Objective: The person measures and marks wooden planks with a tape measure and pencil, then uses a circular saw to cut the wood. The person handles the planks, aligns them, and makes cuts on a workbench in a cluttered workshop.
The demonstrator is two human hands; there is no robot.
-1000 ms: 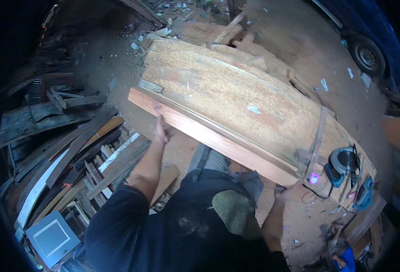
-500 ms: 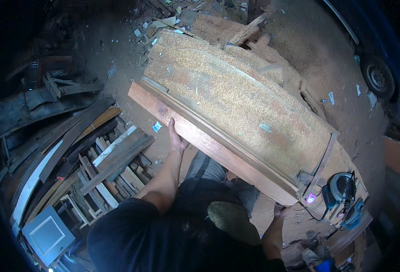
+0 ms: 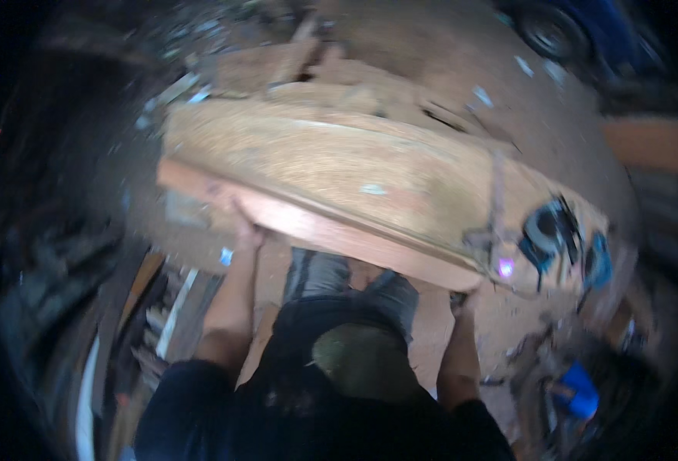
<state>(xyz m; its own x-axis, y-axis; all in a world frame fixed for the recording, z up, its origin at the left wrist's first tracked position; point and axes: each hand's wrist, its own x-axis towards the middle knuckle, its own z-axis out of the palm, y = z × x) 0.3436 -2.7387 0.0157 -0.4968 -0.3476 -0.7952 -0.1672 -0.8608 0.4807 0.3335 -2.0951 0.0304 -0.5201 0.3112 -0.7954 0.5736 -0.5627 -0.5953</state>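
Observation:
A long reddish-brown wooden board (image 3: 308, 224) lies along the near edge of a sawdust-covered workbench (image 3: 408, 154), its left end farther from me than its right. My left hand (image 3: 248, 230) grips the board's near edge left of its middle, thumb over the top and fingers hidden underneath. At the right end my right hand (image 3: 462, 300) holds the near corner from below, its fingers mostly out of sight. A narrower wooden strip (image 3: 354, 219) runs along the board's far side. Motion smears the picture.
A circular saw (image 3: 546, 234) with teal parts rests on the bench's right end, beside a small glowing pinkish light (image 3: 506, 267). Stacked timber (image 3: 124, 307) fills the floor at left. A blue object (image 3: 579, 390) lies at lower right. A vehicle wheel (image 3: 552, 32) stands at far right.
The whole view has swung, so the bench and board appear less steeply slanted and the saw sits higher. Both hands still hold the board in about the same places.

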